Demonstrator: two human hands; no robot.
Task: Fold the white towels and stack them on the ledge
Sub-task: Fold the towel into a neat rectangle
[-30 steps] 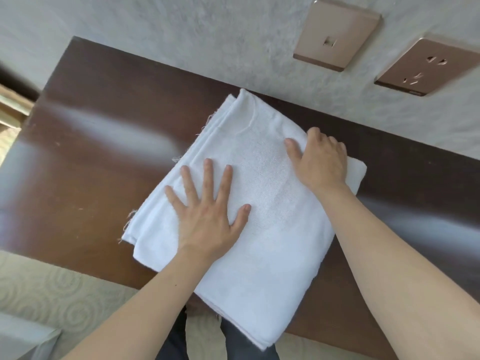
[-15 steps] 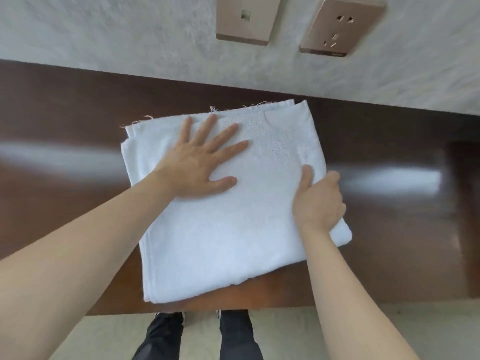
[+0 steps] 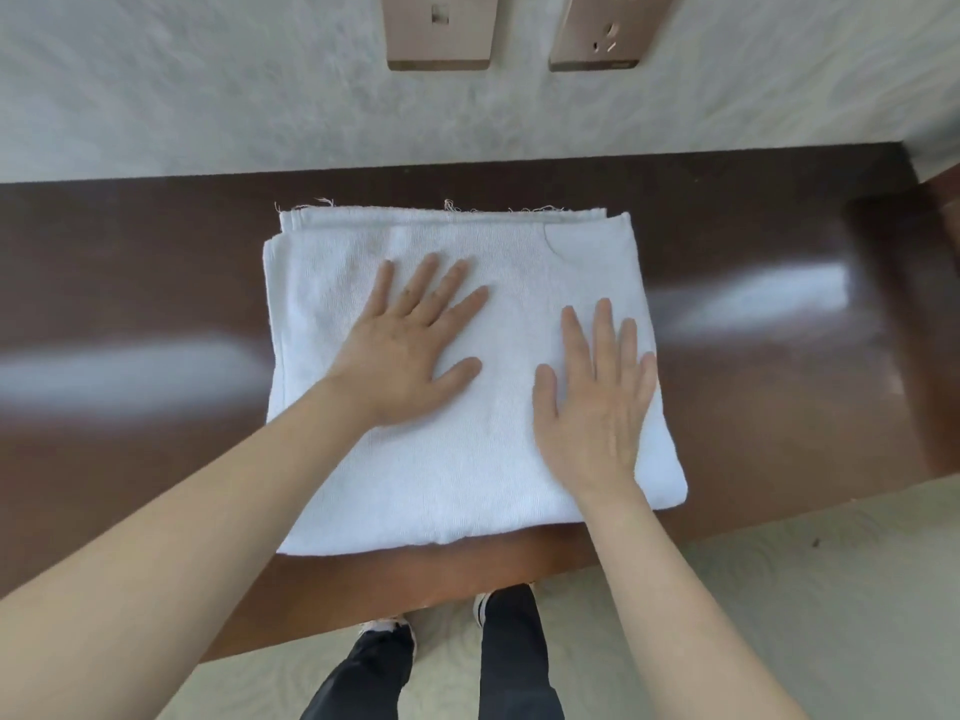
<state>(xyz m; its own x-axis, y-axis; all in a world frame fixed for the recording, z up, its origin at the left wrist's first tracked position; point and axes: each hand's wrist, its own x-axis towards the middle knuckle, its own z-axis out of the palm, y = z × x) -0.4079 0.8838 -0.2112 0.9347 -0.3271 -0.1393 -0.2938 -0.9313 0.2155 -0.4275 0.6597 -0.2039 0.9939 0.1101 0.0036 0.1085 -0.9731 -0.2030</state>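
From the head view, the folded white towel lies flat on the dark brown tabletop, its frayed far edge toward the wall and its near edge close to the tabletop's front lip. Both hands are spread flat on it, fingers straight and slightly fanned, gripping nothing: the left hand rests palm down on the towel's middle, and the right hand lies palm down along its right side, apart from the left with bare cloth between them. Half a second ago the right hand was curled around the towel's right edge with the thumb on top; it now lies open and flat on the cloth. The left hand was already flat then and has stayed so, a little nearer the middle. The towel now sits square to the wall, where before it lay slightly askew. Two bronze wall plates sit on the pale wall above, and dark trouser legs show below the tabletop's edge.
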